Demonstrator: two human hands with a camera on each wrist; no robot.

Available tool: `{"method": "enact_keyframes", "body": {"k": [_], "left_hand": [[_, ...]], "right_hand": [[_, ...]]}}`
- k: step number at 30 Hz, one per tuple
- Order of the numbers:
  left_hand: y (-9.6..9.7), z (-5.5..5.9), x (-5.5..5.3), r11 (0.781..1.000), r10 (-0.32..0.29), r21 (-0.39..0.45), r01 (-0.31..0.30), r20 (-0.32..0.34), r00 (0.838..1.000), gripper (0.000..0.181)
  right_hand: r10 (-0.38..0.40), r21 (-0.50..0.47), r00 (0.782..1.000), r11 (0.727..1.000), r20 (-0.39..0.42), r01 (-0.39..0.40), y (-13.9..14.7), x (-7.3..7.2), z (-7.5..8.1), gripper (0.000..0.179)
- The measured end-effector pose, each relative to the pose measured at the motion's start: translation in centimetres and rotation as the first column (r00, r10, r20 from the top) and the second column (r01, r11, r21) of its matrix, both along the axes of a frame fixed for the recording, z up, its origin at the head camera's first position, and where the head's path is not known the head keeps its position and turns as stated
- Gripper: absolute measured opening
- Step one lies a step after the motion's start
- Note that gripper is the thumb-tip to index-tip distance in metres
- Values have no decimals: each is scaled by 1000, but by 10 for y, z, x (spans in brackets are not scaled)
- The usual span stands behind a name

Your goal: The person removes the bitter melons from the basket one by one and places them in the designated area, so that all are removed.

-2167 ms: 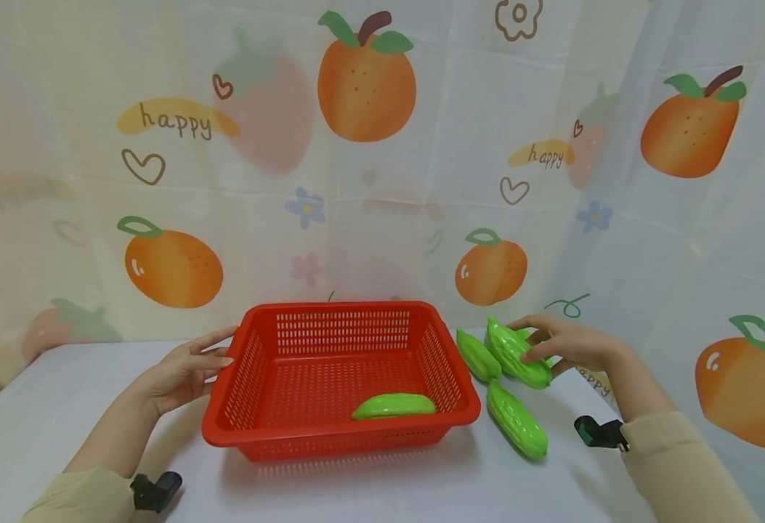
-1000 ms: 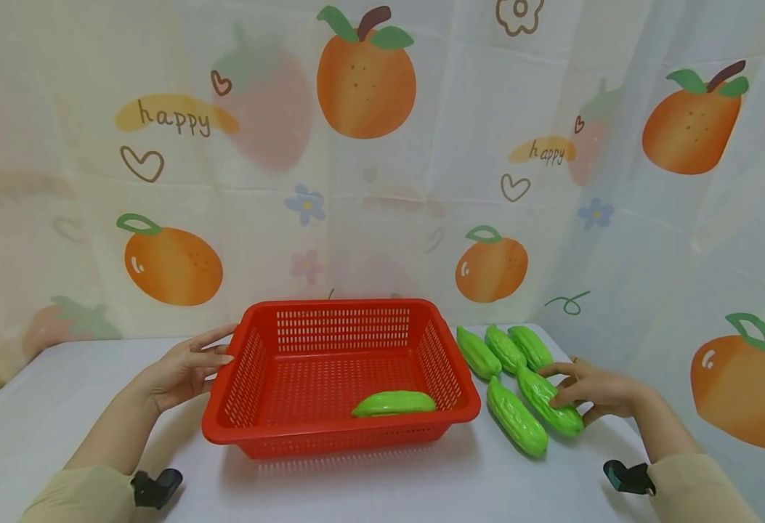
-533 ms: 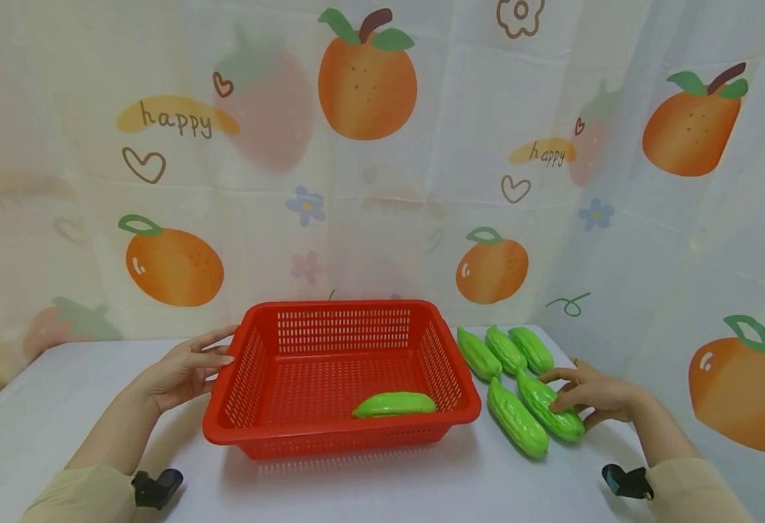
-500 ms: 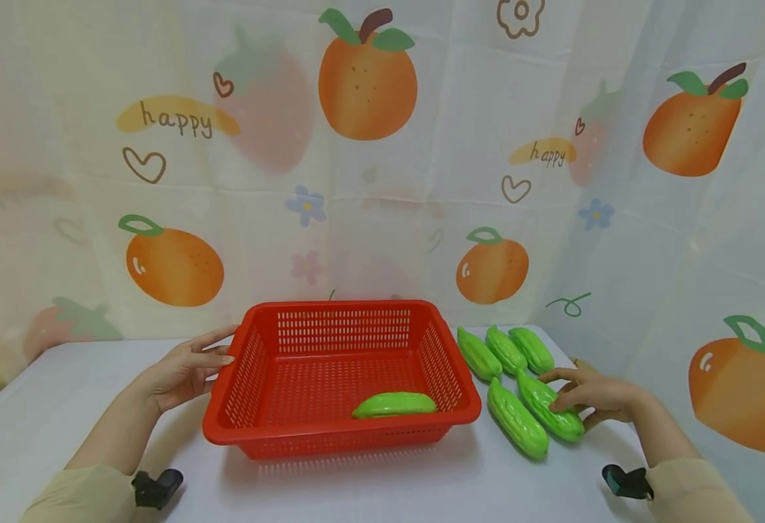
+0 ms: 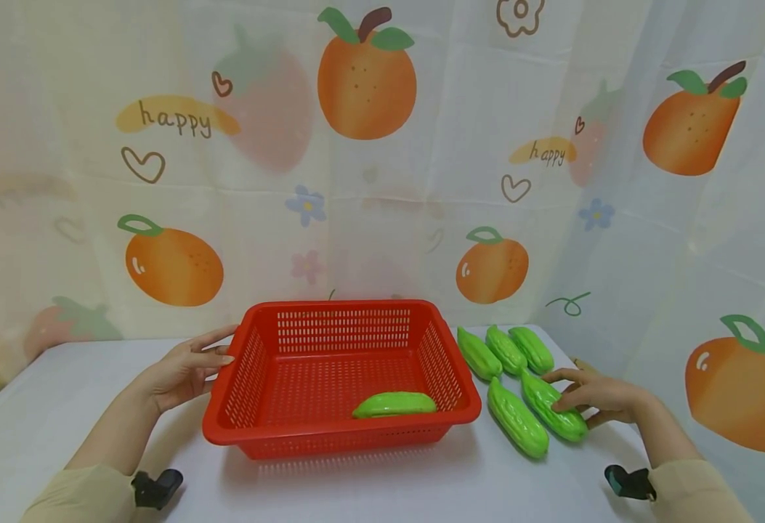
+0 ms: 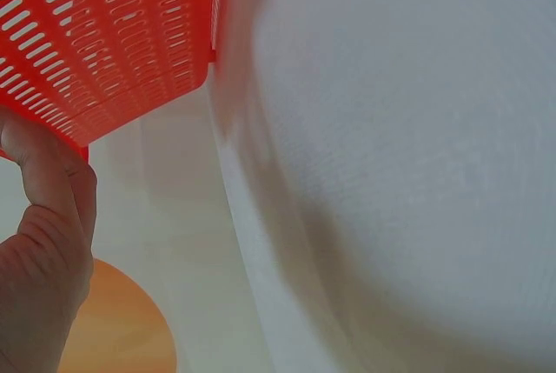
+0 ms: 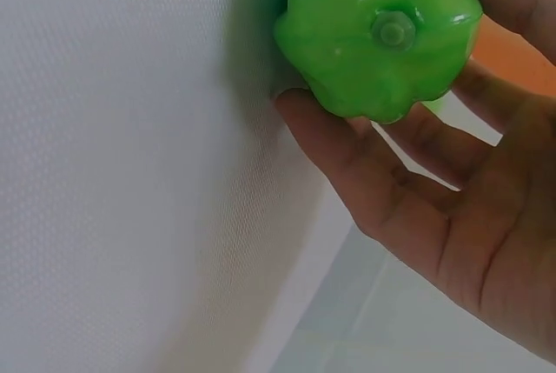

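Observation:
A red slotted plastic basket (image 5: 343,438) stands on the white table, with one green bitter melon (image 5: 394,404) lying inside. My left hand (image 5: 182,374) holds its left rim, thumb tip at the edge; the left wrist view shows bent fingers against the basket wall (image 6: 130,25). To the right of the basket, my right hand (image 5: 594,392) grips a ridged green bitter melon (image 5: 552,408) by its near half. In the right wrist view that melon's knobbed end (image 7: 382,38) sits between the curled fingers and thumb, close to the table surface.
Near the held one lie several more bitter melons: one alongside it (image 5: 518,420), one by the basket's right wall (image 5: 478,354), and two behind, a middle one (image 5: 506,350) and a far right one (image 5: 531,349). A fruit-print curtain (image 5: 382,181) hangs behind the table.
My right hand has brought its bitter melon from over the back ones toward the front right and down to the table, then shifted it slightly right. The left hand and basket stayed put.

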State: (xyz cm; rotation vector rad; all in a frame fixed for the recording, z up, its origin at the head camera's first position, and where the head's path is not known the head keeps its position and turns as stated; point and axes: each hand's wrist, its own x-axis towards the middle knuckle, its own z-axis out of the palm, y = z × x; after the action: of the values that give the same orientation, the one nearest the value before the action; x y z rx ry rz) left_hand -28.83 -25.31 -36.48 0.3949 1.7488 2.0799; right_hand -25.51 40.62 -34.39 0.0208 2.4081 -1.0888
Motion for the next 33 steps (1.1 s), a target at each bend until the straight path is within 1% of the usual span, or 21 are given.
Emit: {"method": "enact_keyframes", "body": {"k": [11, 25, 29, 33], "left_hand": [[0, 0, 0, 1000, 20, -17, -20, 7, 1000, 40], [0, -1, -1, 1000, 6, 4, -6, 6, 1000, 40], [-1, -1, -1, 1000, -9, 13, 9, 3, 1000, 40], [-1, -1, -2, 1000, -10, 2, 10, 4, 1000, 40]], "right_hand": [[13, -23, 1000, 1000, 26, -13, 2, 3, 1, 67], [22, -9, 999, 1000, 29, -21, 0, 5, 2, 66], [22, -9, 999, 1000, 31, -22, -1, 5, 2, 67], [23, -4, 999, 1000, 30, -23, -1, 4, 2, 66]]}}
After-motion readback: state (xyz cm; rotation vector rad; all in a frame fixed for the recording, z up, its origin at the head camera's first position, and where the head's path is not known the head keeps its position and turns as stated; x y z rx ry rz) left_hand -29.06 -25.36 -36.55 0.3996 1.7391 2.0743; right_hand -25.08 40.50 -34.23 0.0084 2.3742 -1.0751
